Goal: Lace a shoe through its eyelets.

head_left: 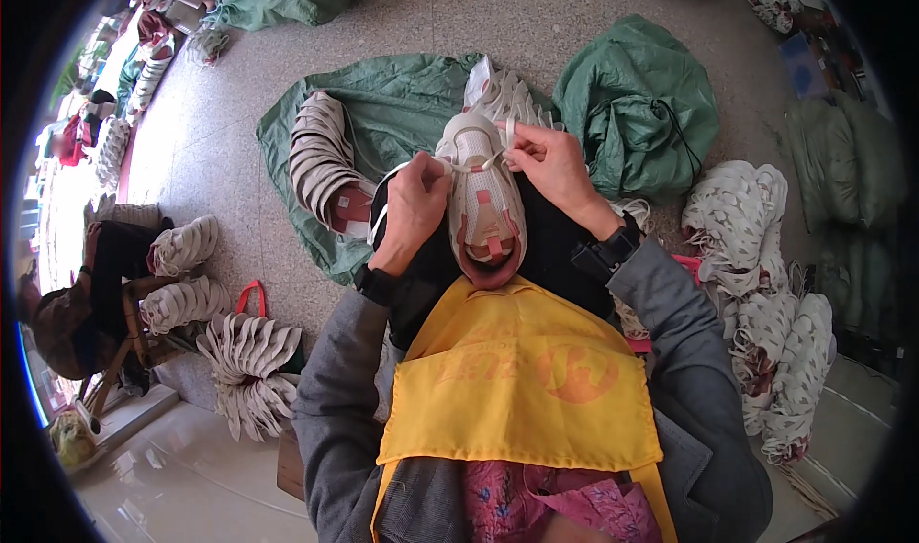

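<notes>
A beige and white shoe upper (486, 203) with pink patches lies over my lap, its rounded toe end pointing away from me. A white shoelace (474, 168) runs across it near the toe. My left hand (417, 203) is closed beside the upper's left edge, pinching one part of the lace, and a loose length hangs below that hand. On the other side my right hand (555, 165) pinches the lace between thumb and forefinger, close to the toe. The exact fingertip grip of the left hand is partly hidden.
A green woven sack (392, 83) lies spread ahead, bearing a nested stack of uppers (321, 150). Another green sack (632, 107) bulges to its right. More stacked uppers (251, 351) stand at left, and laced ones (737, 217) at right. Another person (86, 294) sits far left.
</notes>
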A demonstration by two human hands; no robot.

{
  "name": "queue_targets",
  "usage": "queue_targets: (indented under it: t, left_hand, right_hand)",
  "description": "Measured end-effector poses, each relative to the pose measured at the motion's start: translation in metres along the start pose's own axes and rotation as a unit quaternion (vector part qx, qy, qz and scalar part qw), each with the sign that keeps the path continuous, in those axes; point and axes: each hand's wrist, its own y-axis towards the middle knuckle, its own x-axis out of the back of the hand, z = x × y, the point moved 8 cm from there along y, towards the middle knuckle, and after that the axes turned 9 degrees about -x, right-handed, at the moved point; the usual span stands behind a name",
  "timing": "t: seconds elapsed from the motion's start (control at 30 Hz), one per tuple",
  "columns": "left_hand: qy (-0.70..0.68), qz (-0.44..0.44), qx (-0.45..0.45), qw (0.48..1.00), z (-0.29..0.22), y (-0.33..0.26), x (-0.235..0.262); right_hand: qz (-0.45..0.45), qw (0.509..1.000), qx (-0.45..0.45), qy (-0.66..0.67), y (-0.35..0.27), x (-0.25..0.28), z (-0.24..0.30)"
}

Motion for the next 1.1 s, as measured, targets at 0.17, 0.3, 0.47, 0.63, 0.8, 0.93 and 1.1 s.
queue_targets:
  t: [0.17,0.3,0.47,0.63,0.8,0.93,1.1]
  left_hand:
    - [-0.059,0.003,0.029,0.998,0.021,0.0,-0.003]
    - [-0.089,0.007,0.039,0.995,0.017,0.0,-0.001]
    - [-0.112,-0.001,0.041,0.993,0.018,0.0,-0.003]
    - [-0.102,-0.019,0.054,0.993,0.019,-0.001,-0.002]
    - [-0.14,-0.044,0.058,0.988,0.02,-0.002,-0.005]
    - [-0.162,-0.048,0.054,0.984,0.012,-0.002,-0.005]
    - [-0.141,0.0,0.095,0.985,0.013,-0.003,-0.005]
  right_hand:
    - [0.041,0.988,-0.064,0.137,-0.001,-0.008,-0.014]
    - [0.03,0.992,-0.072,0.103,-0.004,-0.009,-0.014]
    - [0.016,0.997,-0.054,0.058,-0.003,-0.009,-0.018]
    - [-0.05,0.985,0.116,-0.113,-0.013,-0.012,0.026]
    - [-0.044,0.983,0.127,-0.124,-0.012,-0.02,0.04]
    - [0.006,0.999,-0.035,0.039,0.004,-0.018,-0.002]
    - [0.0,0.985,0.082,-0.15,-0.003,-0.019,0.022]
